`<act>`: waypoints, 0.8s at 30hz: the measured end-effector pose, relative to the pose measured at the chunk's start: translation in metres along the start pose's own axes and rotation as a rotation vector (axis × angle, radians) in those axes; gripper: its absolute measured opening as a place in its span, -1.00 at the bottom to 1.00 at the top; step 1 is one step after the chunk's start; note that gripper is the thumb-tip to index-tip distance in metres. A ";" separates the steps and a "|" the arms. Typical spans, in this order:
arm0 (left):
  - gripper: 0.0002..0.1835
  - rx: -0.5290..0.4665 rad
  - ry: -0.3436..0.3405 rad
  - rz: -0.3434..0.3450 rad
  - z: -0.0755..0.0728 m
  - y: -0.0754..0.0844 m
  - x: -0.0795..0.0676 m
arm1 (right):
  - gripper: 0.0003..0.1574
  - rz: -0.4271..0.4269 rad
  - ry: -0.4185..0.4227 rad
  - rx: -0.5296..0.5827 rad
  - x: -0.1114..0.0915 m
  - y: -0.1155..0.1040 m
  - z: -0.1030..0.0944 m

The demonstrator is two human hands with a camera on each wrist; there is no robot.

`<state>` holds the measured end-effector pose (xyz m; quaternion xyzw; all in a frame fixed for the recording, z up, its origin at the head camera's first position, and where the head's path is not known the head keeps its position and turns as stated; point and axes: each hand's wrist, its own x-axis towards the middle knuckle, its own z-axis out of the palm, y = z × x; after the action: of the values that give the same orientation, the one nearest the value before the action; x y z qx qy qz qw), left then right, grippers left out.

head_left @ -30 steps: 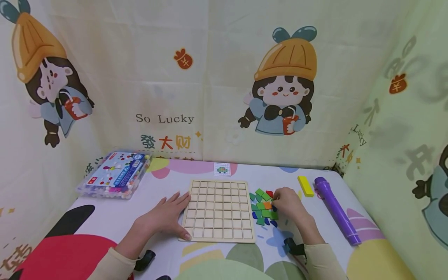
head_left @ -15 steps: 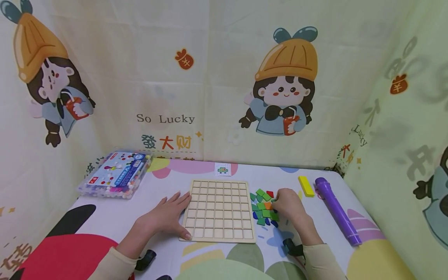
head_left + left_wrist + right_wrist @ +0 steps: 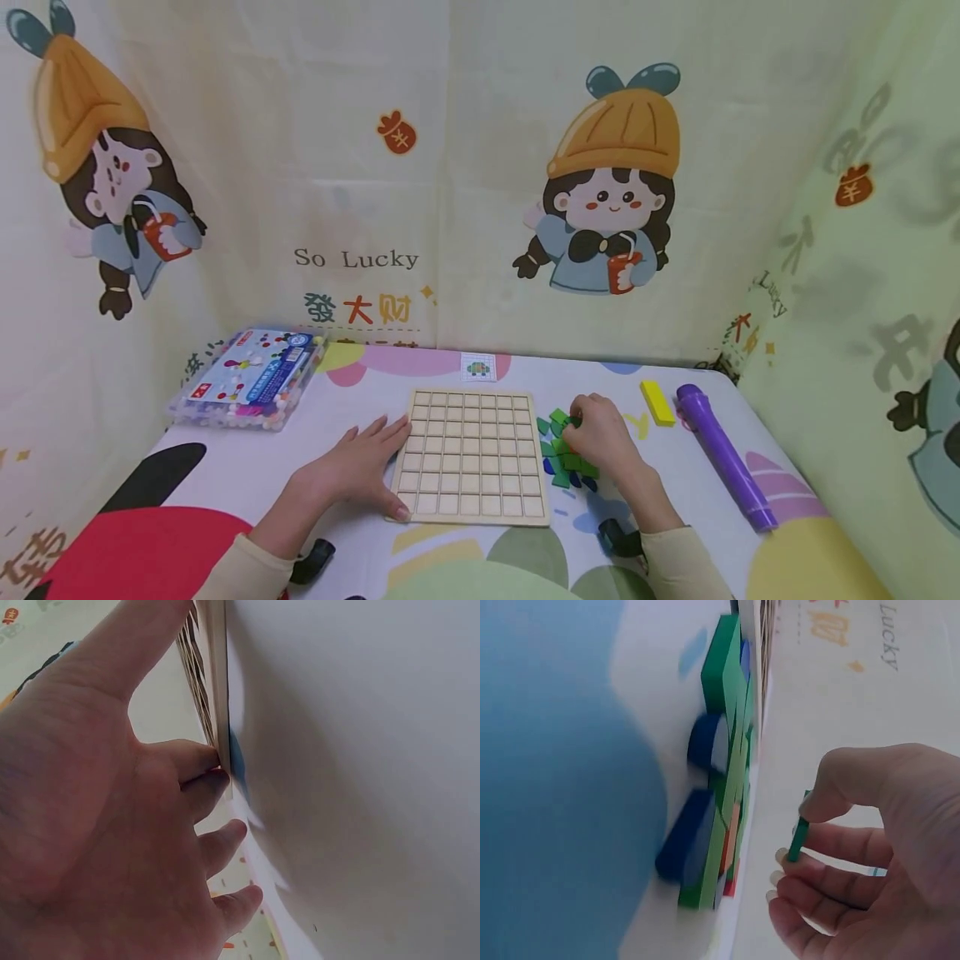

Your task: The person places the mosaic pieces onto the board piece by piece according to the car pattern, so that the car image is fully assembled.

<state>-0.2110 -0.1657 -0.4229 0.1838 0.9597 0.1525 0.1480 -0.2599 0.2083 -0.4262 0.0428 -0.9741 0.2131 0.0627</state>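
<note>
A wooden grid board (image 3: 471, 458) with square cells lies flat in the middle of the table, its cells bare. My left hand (image 3: 352, 471) rests along its left edge with fingers spread and straight; in the left wrist view the fingertips touch the board's side. To the right of the board lies a loose heap of green tiles (image 3: 558, 462), with blue, orange and red pieces among them. Above that heap is my right hand (image 3: 606, 435), covering part of it. Thumb and fingers pinch a small green tile (image 3: 799, 838), raised off the heap in the right wrist view.
A small card (image 3: 478, 367) with a pixel picture lies behind the board. At the back left sits a clear plastic box (image 3: 247, 379) of beads. A yellow block (image 3: 657, 403) and a purple tube (image 3: 723, 454) lie to the right. A patterned cloth hangs behind.
My right hand has lifted from the heap's right side and shifted left over it, with the green tile between its fingers. The left hand stays at the board's edge.
</note>
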 end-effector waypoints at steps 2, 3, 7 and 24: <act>0.37 -0.009 0.002 0.007 0.000 0.000 -0.002 | -0.77 -0.042 0.027 0.004 -0.001 -0.004 0.004; 0.37 -0.009 0.003 0.009 0.000 -0.001 -0.002 | -0.78 -0.055 0.035 0.003 0.000 -0.006 0.006; 0.38 -0.014 -0.004 0.008 0.000 -0.002 -0.002 | -0.79 -0.112 0.044 0.007 0.002 -0.017 0.014; 0.39 -0.027 -0.007 0.031 0.003 -0.004 0.000 | -0.86 -0.252 -0.016 0.052 0.010 -0.068 0.038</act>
<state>-0.2117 -0.1683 -0.4266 0.1971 0.9540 0.1672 0.1516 -0.2659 0.1305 -0.4315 0.1683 -0.9556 0.2282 0.0803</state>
